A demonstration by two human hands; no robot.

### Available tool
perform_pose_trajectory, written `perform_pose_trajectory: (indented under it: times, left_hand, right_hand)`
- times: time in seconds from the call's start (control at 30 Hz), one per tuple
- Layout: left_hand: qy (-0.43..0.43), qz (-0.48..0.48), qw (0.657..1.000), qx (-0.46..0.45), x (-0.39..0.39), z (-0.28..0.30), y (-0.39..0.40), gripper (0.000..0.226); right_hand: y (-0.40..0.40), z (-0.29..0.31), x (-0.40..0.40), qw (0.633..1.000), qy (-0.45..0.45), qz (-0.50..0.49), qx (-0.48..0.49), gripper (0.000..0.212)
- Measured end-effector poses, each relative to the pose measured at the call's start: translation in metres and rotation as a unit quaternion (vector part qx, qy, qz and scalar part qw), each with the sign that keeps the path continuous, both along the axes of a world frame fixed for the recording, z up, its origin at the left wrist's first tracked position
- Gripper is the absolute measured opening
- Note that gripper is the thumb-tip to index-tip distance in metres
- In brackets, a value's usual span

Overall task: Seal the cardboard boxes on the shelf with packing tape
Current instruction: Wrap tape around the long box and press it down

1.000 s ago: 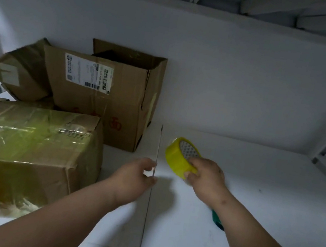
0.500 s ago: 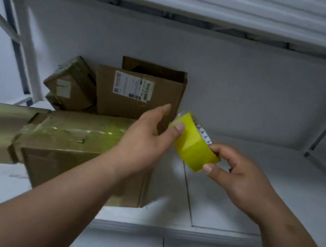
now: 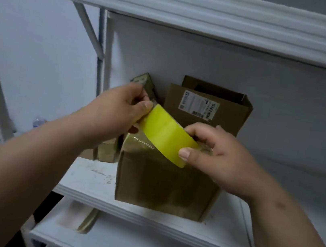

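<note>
Both hands have lifted the roll closer to the camera since half a second ago, and the view has dropped so the front box now sits behind them. The left hand [image 3: 117,114] pinches the upper end of the yellow tape roll [image 3: 166,136] between thumb and curled fingers; the right hand [image 3: 222,159] grips its lower end, thumb on the near face. Whether a free end is peeled up I cannot tell.

Tape like this is light and stiff on the roll but thin and clingy once pulled — best held by the roll's rim, with the loose end kept taut.

Behind it stands the taped cardboard box [image 3: 161,182] at the front of the white shelf [image 3: 144,215], with an open box [image 3: 209,107] bearing a label further back. Grey wall panels and a metal upright enclose the dim bay — another shelf board runs overhead.
</note>
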State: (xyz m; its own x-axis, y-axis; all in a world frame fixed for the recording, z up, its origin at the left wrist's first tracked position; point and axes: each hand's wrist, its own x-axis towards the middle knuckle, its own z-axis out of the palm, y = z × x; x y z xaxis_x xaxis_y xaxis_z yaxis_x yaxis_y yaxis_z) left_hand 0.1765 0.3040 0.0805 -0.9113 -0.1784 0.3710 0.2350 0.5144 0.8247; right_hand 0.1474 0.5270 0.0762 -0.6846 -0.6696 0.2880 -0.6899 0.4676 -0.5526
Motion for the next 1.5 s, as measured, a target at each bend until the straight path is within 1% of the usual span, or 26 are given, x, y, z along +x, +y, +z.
perform_pose_trajectory:
  times: [0.1, 0.17, 0.23, 0.3, 0.33, 0.37, 0.43, 0.5, 0.57, 0.67, 0.7, 0.8, 0.87, 0.9, 0.97, 1.03, 1.1, 1.17, 1.2, 1.27, 1.33, 1.4, 1.43, 1.5]
  left_hand:
    - [-0.034, 0.02, 0.997, 0.065, -0.001, -0.001, -0.015, 0.017]
    - [-0.056, 0.031, 0.993, 0.1, -0.004, -0.002, -0.023, 0.016]
    - [-0.064, 0.037, 0.988, 0.139, -0.007, -0.002, -0.029, 0.016]
    - [-0.066, 0.039, 0.983, 0.166, -0.011, -0.003, -0.033, 0.015]
    - [-0.07, 0.037, 0.982, 0.174, -0.014, -0.005, -0.035, 0.015]
    - [-0.075, 0.035, 0.98, 0.181, -0.017, -0.006, -0.036, 0.015]
    - [-0.086, 0.038, 0.978, 0.187, -0.024, -0.009, -0.038, 0.014]
    - [-0.086, 0.046, 0.975, 0.202, -0.032, -0.011, -0.042, 0.012]
    - [-0.08, 0.046, 0.969, 0.229, -0.041, -0.013, -0.047, 0.011]
    - [-0.096, 0.022, 0.96, 0.262, -0.051, -0.015, -0.055, 0.015]
    - [-0.103, 0.013, 0.958, 0.268, -0.054, -0.017, -0.057, 0.017]
    - [-0.113, -0.01, 0.953, 0.282, -0.057, -0.021, -0.065, 0.018]
    - [-0.109, -0.028, 0.954, 0.278, -0.059, -0.025, -0.068, 0.02]
    - [-0.106, -0.036, 0.956, 0.272, -0.06, -0.027, -0.068, 0.022]
    - [-0.099, -0.045, 0.958, 0.265, -0.06, -0.029, -0.067, 0.022]
    - [-0.097, -0.039, 0.955, 0.277, -0.059, -0.028, -0.068, 0.021]
    - [-0.097, -0.025, 0.946, 0.307, -0.058, -0.027, -0.076, 0.019]
    - [-0.099, -0.023, 0.947, 0.305, -0.055, -0.027, -0.083, 0.019]
    - [-0.1, -0.024, 0.948, 0.301, -0.054, -0.026, -0.085, 0.019]
    - [-0.099, -0.017, 0.948, 0.304, -0.053, -0.026, -0.087, 0.018]
    - [-0.098, -0.004, 0.944, 0.314, -0.053, -0.028, -0.088, 0.018]
    - [-0.096, 0.006, 0.941, 0.324, -0.054, -0.028, -0.09, 0.018]
    - [-0.095, 0.009, 0.94, 0.328, -0.054, -0.028, -0.092, 0.018]
    - [-0.089, 0.017, 0.94, 0.33, -0.056, -0.028, -0.092, 0.017]
  right_hand:
    - [-0.021, 0.01, -0.015, 0.994, -0.046, 0.055, -0.083, 0.02]
    - [-0.032, 0.01, -0.029, 0.987, -0.074, 0.08, -0.116, 0.027]
    - [-0.04, 0.006, -0.042, 0.976, -0.124, 0.103, -0.145, 0.041]
    - [-0.044, 0.001, -0.055, 0.964, -0.172, 0.112, -0.172, 0.067]
    - [-0.045, -0.001, -0.059, 0.957, -0.191, 0.116, -0.186, 0.077]
    - [-0.046, -0.003, -0.062, 0.951, -0.204, 0.121, -0.199, 0.083]
    - [-0.051, -0.005, -0.068, 0.944, -0.219, 0.123, -0.216, 0.088]
    - [-0.057, -0.005, -0.07, 0.944, -0.21, 0.11, -0.229, 0.087]
    - [-0.063, -0.002, -0.07, 0.948, -0.19, 0.084, -0.242, 0.081]
    - [-0.069, 0.003, -0.067, 0.953, -0.166, 0.042, -0.251, 0.077]
    - [-0.072, 0.005, -0.066, 0.956, -0.151, 0.022, -0.25, 0.078]
    - [-0.076, 0.011, -0.062, 0.968, -0.09, -0.039, -0.231, 0.089]
    - [-0.078, 0.014, -0.059, 0.974, -0.07, -0.059, -0.209, 0.089]
    - [-0.077, 0.016, -0.058, 0.975, -0.068, -0.065, -0.204, 0.082]
    - [-0.075, 0.02, -0.052, 0.973, -0.071, -0.07, -0.209, 0.061]
    - [-0.073, 0.027, -0.047, 0.973, -0.069, -0.074, -0.208, 0.042]
    - [-0.07, 0.031, -0.048, 0.979, -0.046, -0.1, -0.173, 0.041]
    - [-0.066, 0.032, -0.047, 0.984, -0.033, -0.115, -0.133, 0.041]
    - [-0.063, 0.032, -0.047, 0.985, -0.038, -0.111, -0.124, 0.043]
    - [-0.06, 0.036, -0.047, 0.987, -0.068, -0.09, -0.116, 0.06]
    - [-0.056, 0.041, -0.051, 0.982, -0.134, -0.05, -0.125, 0.074]
    - [-0.052, 0.045, -0.056, 0.965, -0.212, 0.004, -0.155, 0.081]
    - [-0.049, 0.045, -0.059, 0.956, -0.237, 0.027, -0.17, 0.084]
    - [-0.046, 0.044, -0.064, 0.948, -0.257, 0.049, -0.18, 0.086]
